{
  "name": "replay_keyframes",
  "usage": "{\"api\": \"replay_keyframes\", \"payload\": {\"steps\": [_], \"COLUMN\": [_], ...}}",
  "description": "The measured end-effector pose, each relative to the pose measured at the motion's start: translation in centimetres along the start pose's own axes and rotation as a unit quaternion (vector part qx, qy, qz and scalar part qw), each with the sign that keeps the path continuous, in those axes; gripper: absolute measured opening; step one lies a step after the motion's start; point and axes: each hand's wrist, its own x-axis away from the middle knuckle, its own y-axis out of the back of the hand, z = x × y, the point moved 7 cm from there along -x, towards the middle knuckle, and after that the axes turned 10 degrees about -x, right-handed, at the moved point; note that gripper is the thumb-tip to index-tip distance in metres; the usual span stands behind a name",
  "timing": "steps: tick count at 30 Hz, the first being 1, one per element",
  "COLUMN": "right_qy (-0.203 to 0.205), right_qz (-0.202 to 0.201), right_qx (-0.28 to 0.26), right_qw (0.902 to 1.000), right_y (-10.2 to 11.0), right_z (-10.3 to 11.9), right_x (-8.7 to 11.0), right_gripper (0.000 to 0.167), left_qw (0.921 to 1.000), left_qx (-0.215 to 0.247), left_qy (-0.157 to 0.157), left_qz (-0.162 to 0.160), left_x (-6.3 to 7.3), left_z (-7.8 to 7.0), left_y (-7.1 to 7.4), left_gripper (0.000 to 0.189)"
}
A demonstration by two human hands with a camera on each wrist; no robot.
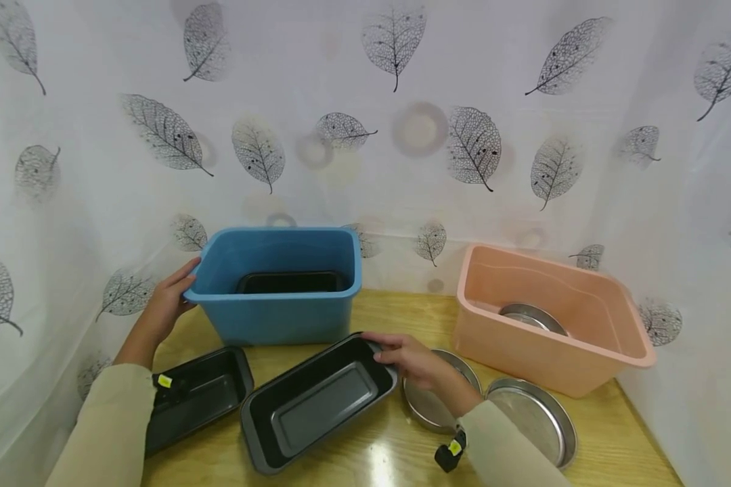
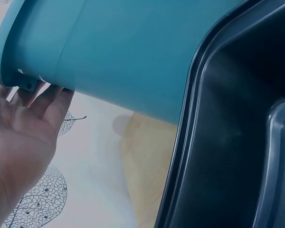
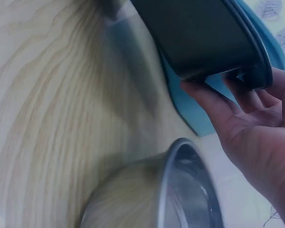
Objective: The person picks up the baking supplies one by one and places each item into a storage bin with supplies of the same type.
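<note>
– Checking the head view first. Where are the hands?
– Left hand (image 1: 167,299), left of centre, grips the left rim of the blue bin (image 1: 274,321). Right hand (image 1: 417,362), just below centre, is clamped on the upper-right end of the dark loaf pan (image 1: 325,406), which is at lower centre.
– Surroundings?
– Second loaf pan (image 1: 216,392) at lower left, partly hidden; third pan (image 1: 289,283) inside the blue bin. Pink bin (image 1: 524,355), right side, contains a round tin (image 1: 533,318). Two more, left tin (image 1: 426,406) and right tin (image 1: 530,419), rest on the wooden table (image 1: 396,311), lower right.
– Left wrist view?
– Fingers curl under the bin's rim, upper left. A dark pan fills the right side; cannot tell which.
– Right wrist view?
– Fingers hold the loaf pan's rim at right; a round tin shows at lower centre.
</note>
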Motion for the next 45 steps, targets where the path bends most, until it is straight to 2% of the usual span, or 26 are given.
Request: {"api": "replay_keyframes", "payload": {"steps": [8, 16, 20, 25, 32, 45], "right_qy": [0.04, 0.08, 0.093, 0.109, 0.114, 0.143], "right_qz": [-0.027, -0.024, -0.014, -0.001, 0.004, -0.04], "right_qx": [-0.033, -0.069, -0.089, -0.096, -0.096, -0.091], "right_qw": [0.9983, 0.9941, 0.9916, 0.9894, 0.9887, 0.9846], "right_y": [-0.2, -1.7, -2.3, -3.1, -3.7, -3.7], "right_z": [2.8, 6.7, 8.4, 10.2, 11.6, 14.4], "right_x": [0.9, 1.2, 1.0, 0.5, -0.5, -2.7], "right_gripper": [0.06, 0.063, 0.063, 0.064, 0.063, 0.066], "left_qw": [0.9999, 0.9999, 0.9998, 0.9997, 0.9997, 0.9994], "left_qx": [-0.013, -0.015, -0.017, -0.004, -0.003, -0.022], "left_qy": [0.001, -0.006, -0.011, -0.014, -0.021, -0.024], "left_qz": [0.01, 0.0, 0.006, 0.021, 0.013, 0.003], "left_x": [-0.1, 0.3, 0.3, 0.2, 0.3, 0.6], "left_z": [0.1, -0.1, -0.1, -0.2, 0.3, 0.1], "left_y": [0.1, 0.1, 0.0, -0.1, 0.3, 0.2], "left_gripper": [0.06, 0.061, 0.062, 0.064, 0.066, 0.067]}}
